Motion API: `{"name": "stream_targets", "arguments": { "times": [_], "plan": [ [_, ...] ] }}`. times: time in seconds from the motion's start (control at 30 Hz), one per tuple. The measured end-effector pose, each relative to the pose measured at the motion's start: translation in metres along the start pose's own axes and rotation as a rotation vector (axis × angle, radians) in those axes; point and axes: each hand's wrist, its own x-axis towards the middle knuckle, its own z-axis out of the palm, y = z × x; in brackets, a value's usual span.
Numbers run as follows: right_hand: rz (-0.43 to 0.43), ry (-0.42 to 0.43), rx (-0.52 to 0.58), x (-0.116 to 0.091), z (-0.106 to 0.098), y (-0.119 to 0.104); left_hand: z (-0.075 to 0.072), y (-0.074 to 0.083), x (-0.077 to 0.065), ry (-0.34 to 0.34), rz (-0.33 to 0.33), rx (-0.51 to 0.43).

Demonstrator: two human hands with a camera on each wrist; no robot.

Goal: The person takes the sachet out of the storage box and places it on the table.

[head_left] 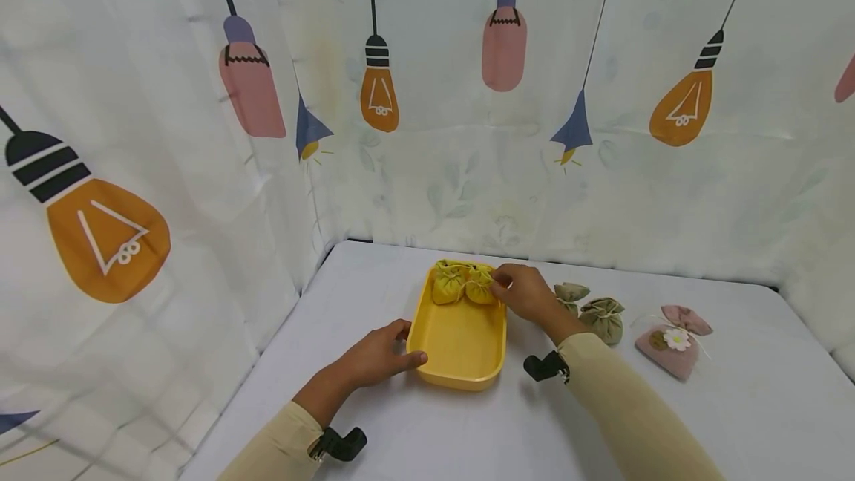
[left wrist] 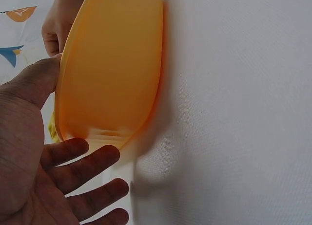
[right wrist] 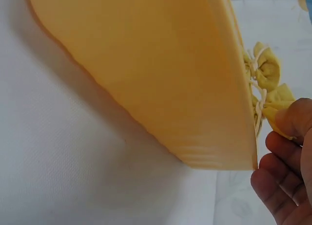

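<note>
A yellow tray (head_left: 461,344) stands on the white table, with two small yellow drawstring pouches (head_left: 448,284) side by side at its far end. My right hand (head_left: 528,292) pinches the gathered top of the right-hand yellow pouch (right wrist: 278,105) between thumb and index finger; its other fingers lie by the tray's rim. At the tray's near left corner, my left hand (head_left: 377,355) rests its thumb (left wrist: 41,79) on the rim. The left fingers (left wrist: 92,169) are spread and fairly straight, with the upper ones against the tray's outer wall.
Right of the tray lie two olive-green pouches (head_left: 603,320), partly behind my right forearm. Farther right is a pink pouch (head_left: 668,351) with a white flower. Patterned curtains (head_left: 434,184) hang behind and to the left of the table (head_left: 467,436).
</note>
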Motion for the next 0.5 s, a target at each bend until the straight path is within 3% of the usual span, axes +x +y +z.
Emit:
{"name": "stream_targets", "arguments": {
  "times": [0.2, 0.5],
  "plan": [
    [0.001, 0.084, 0.098, -0.0024, -0.0011, 0.0020, 0.0001, -0.0003, 0.0004, 0.002, 0.000, 0.005],
    [0.010, 0.124, 0.214, -0.0059, -0.0048, -0.0048, -0.0002, -0.0005, 0.0011, 0.002, 0.001, 0.008]
  ]
}}
